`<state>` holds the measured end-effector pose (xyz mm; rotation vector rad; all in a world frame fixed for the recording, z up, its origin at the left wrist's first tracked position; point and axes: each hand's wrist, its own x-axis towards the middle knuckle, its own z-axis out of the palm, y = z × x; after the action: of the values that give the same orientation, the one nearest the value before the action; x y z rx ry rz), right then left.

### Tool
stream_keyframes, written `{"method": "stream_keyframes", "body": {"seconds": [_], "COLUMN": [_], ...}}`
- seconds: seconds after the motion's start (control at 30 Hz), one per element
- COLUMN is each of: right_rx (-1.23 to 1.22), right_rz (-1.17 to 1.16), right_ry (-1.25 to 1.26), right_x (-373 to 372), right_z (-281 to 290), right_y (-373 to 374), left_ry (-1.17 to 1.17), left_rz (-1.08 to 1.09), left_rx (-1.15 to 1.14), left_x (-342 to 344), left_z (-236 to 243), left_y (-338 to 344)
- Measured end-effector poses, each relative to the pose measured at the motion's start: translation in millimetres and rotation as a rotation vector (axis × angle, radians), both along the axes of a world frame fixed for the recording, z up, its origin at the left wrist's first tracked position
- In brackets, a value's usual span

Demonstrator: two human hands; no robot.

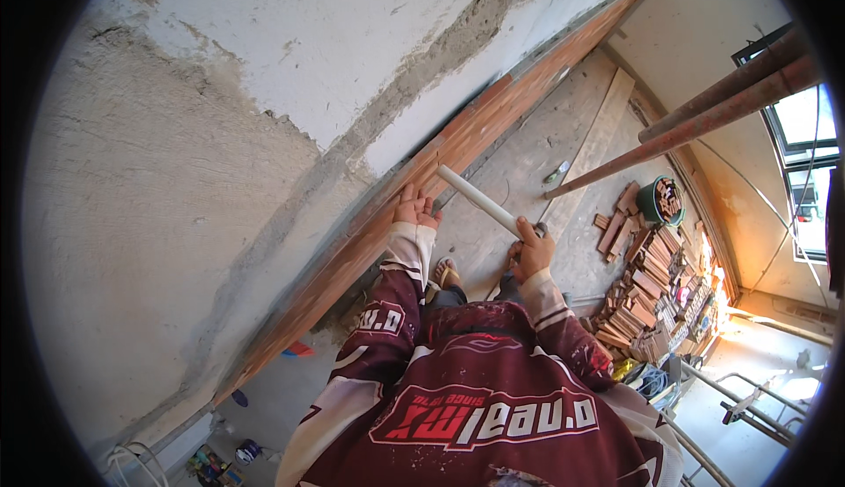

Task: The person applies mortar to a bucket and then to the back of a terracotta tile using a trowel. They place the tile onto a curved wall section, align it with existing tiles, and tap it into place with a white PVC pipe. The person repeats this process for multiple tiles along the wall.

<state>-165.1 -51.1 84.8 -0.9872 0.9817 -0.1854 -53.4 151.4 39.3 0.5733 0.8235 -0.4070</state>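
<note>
My right hand (531,252) is closed round the near end of a slim white tube (480,198). A small dark bit shows beside that thumb, too little to name. The tube slants up and left, its far end close to the band of reddish brick (475,126) along the foot of the wall. Just left of and below that far end, my left hand (416,208) is held palm up with its fingers apart, holding nothing. It appears near the brick band; whether it touches is unclear.
Patchy plastered wall (194,152) fills the left. Rusty metal props (687,139) slant across the right. Beyond them lie a heap of broken bricks (647,284) and a green bucket (660,201) of pieces. A long plank (598,130) rests on the floor; metal frames (748,408) stand lower right.
</note>
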Motion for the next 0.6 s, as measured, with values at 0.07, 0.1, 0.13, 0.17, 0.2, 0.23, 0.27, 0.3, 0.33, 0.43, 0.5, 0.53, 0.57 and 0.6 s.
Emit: {"method": "stream_keyframes", "body": {"seconds": [0.07,0.1,0.13,0.17,0.2,0.23,0.27,0.3,0.33,0.43,0.5,0.53,0.57,0.6], "right_rx": [-0.031,-0.049,-0.062,-0.075,-0.086,-0.087,-0.089,-0.091,-0.091,-0.112,-0.051,-0.019,-0.005,-0.027], "right_rz": [0.013,0.011,0.027,0.043,0.064,0.068,0.072,0.075,0.054,0.031,0.026,0.028,0.026,0.023], "right_ry": [0.012,0.022,0.048,0.073,0.096,0.088,0.081,0.071,0.079,0.132,0.078,0.051,0.049,0.052], "right_x": [1,2,5,11,14,10,3,1,2,17,13,11,6,7], "right_z": [-3,1,2,3,6,2,-4,-4,-5,7,7,7,9,9], "right_y": [0,-1,2,6,9,6,2,-1,-3,13,10,8,5,5], "left_ry": [0.001,0.007,0.014,0.02,0.016,0.012,0.009,0.013,0.017,0.02,0.016,0.012,0.008,0.002], "left_rz": [0.01,0.02,0.03,0.04,0.041,0.041,0.042,0.047,0.052,0.059,0.065,0.069,0.074,0.065], "left_rx": [-0.011,-0.02,-0.028,-0.037,-0.039,-0.042,-0.044,-0.046,-0.047,-0.057,-0.051,-0.04,-0.028,-0.033], "left_x": [0,0,0,0,0,1,2,3,3,2,1,2,1,2], "left_z": [-6,-4,-2,-1,-3,-5,-7,-6,-6,-2,-3,-5,-7,-8], "left_y": [1,-3,-6,-9,-8,-6,-4,-4,-4,-9,-10,-8,-6,-7]}}
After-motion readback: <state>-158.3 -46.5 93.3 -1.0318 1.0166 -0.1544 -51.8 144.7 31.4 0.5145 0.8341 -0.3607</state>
